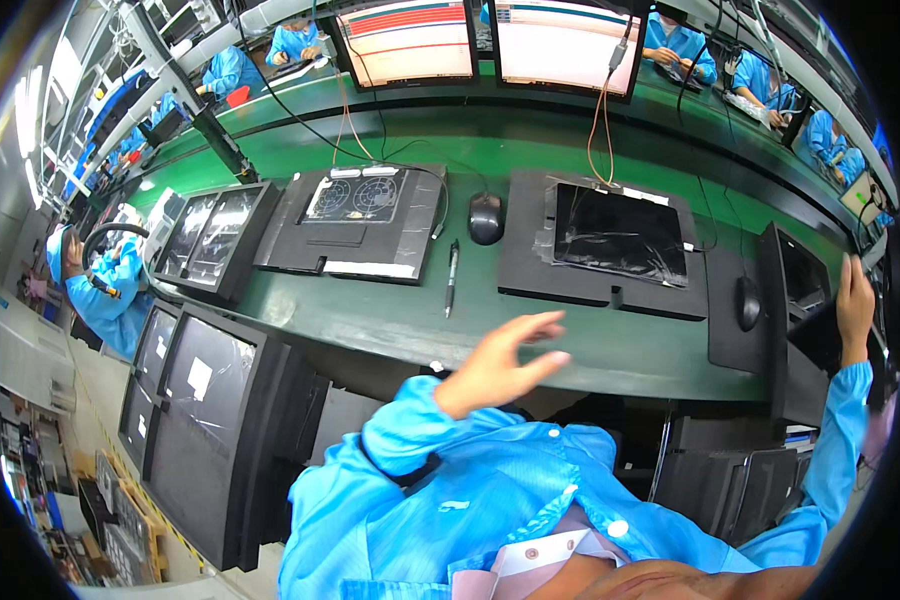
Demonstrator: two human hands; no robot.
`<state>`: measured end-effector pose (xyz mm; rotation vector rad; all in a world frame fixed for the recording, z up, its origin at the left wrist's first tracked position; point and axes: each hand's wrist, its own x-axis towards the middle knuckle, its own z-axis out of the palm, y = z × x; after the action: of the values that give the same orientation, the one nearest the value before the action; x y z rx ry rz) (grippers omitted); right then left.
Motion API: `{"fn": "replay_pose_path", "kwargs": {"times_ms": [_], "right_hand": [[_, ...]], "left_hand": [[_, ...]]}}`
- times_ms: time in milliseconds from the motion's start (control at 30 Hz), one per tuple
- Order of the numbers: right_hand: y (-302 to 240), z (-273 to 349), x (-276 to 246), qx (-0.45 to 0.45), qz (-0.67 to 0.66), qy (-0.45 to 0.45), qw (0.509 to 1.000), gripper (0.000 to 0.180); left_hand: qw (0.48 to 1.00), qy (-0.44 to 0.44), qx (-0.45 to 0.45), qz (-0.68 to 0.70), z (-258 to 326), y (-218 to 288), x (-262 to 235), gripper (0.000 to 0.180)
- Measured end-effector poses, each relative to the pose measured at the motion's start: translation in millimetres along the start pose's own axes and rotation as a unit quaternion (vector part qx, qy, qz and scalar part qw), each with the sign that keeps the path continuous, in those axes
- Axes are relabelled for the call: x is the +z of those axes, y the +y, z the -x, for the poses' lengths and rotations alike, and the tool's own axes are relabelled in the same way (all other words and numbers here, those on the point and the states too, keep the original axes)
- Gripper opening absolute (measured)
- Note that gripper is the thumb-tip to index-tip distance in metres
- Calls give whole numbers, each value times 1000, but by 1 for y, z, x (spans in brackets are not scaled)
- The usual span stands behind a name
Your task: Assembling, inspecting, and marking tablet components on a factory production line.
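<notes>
Two hands, left hand (500,362) open above green bench (390,315), right hand (855,295) gripping dark panel (820,335)

The surface (530,335) is a smooth green mat with a dull sheen. On it, the black fixture (610,290) near the right edge looks like matt foam, holding a glossy dark panel (620,232) under crinkled clear film. The mouse (486,217) is shiny black plastic. The right hand (855,295) grips a glossy dark screen (805,270), perhaps glass. Sleeves (470,470) are smooth blue cloth.
</notes>
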<state>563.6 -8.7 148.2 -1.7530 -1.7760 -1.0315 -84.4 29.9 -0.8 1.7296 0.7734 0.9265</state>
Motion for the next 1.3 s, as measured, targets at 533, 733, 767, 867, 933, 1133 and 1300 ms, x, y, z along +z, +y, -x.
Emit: {"fn": "replay_pose_path", "kwargs": {"times_ms": [533, 733, 767, 867, 933, 1133, 1300], "right_hand": [[-574, -110, 176, -96, -406, -224, 881, 58], [-594, -113, 190, -102, -375, -280, 878, 56], [-593, -112, 192, -108, -382, -262, 880, 54], [-592, -113, 187, -157, -373, -211, 890, 47], [-596, -112, 187, -196, -358, -176, 896, 42], [-620, -104, 185, -398, -398, -88, 822, 21], [-620, -111, 191, -419, -369, -183, 809, 29]], "left_hand": [[792, 239, -167, 536, 121, -9, -81, 52], [775, 287, -91, 555, 146, -40, -119, 36], [763, 335, -104, 543, 142, -39, -121, 30], [744, 372, -113, 543, 140, -53, -131, 24], [742, 362, -110, 554, 137, -55, -139, 25], [725, 392, -54, 564, 120, -52, -155, 29], [714, 355, 0, 603, 102, -52, -172, 32]]}}
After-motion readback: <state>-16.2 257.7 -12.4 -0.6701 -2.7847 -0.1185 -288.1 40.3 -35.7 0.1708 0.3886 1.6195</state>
